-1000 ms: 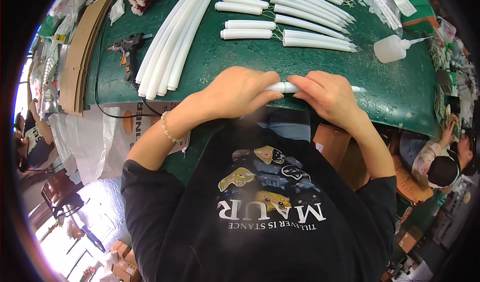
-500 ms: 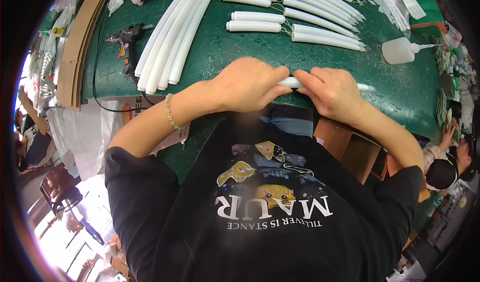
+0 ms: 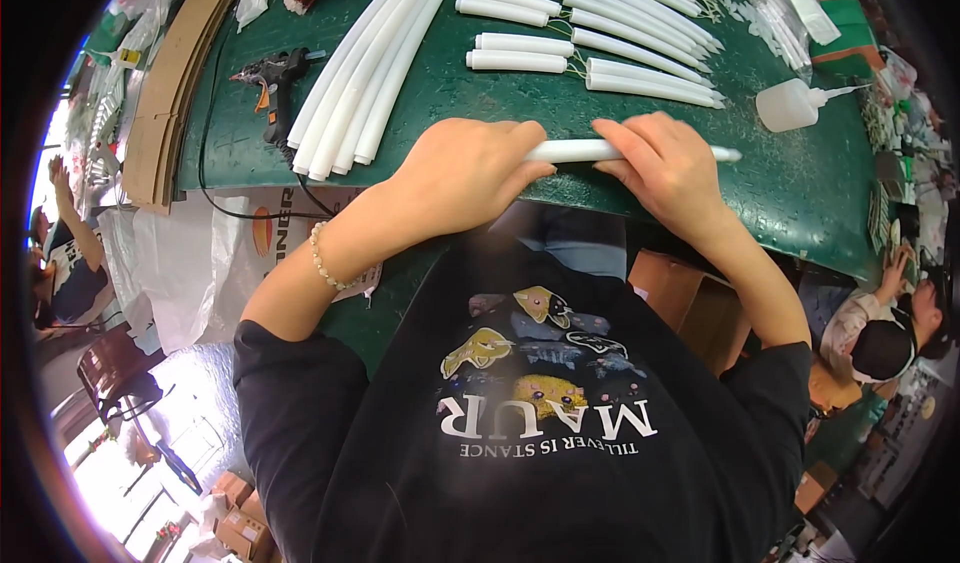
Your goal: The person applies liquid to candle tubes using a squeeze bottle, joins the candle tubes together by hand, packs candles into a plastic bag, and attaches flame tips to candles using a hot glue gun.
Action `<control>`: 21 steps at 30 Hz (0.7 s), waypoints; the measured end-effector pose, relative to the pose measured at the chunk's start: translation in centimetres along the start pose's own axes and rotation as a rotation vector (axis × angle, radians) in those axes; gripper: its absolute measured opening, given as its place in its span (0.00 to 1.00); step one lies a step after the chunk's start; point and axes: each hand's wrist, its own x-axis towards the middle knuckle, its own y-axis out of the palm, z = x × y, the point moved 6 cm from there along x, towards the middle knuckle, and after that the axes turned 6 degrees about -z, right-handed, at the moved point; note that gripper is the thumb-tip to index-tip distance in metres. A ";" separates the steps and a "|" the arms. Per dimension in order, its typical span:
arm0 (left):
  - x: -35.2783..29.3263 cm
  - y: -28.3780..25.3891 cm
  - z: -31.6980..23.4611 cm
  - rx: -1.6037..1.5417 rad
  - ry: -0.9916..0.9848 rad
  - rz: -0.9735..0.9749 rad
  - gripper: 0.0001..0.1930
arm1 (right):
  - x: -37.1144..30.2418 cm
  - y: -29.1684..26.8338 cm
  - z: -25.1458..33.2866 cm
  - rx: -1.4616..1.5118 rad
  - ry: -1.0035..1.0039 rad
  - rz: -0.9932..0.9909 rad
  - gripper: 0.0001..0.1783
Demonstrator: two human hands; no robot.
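A white taper candle lies level across my two hands, just above the front edge of the green table. My left hand is closed around its blunt left end, which the fingers hide. Further along, my right hand grips the candle with thumb and fingers, and the pointed tip comes out on its right. A bare length of candle shows between the hands. Beyond them lie white candle pieces in pairs: short tubes joined by thin wires to long pointed parts.
Several long white candles lie at the left of the green table. Beside them is a black glue gun with its cable. A white squeeze bottle lies at the right. Cardboard strips lie along the left edge; other people sit at both sides.
My hands have moved further apart, so a longer stretch of the candle shows between them. The whole view has shifted a little.
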 end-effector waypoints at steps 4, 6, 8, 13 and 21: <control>-0.9 -0.1 -0.9 0.043 0.139 -0.091 0.10 | -0.8 0.8 0.5 0.133 0.064 0.220 0.18; -1.3 0.2 -0.9 0.039 0.146 -0.073 0.10 | -0.5 0.6 1.1 0.124 0.007 0.224 0.18; -1.8 0.0 -1.3 0.079 0.207 -0.144 0.10 | -0.2 0.4 1.5 0.122 -0.004 0.237 0.19; -2.0 -2.8 -0.9 0.093 0.123 -0.346 0.10 | 2.2 0.0 1.1 -0.022 0.004 0.162 0.27; -7.0 -8.8 5.9 0.453 -0.346 -0.751 0.09 | 1.5 -0.9 -1.7 0.038 0.226 -0.015 0.26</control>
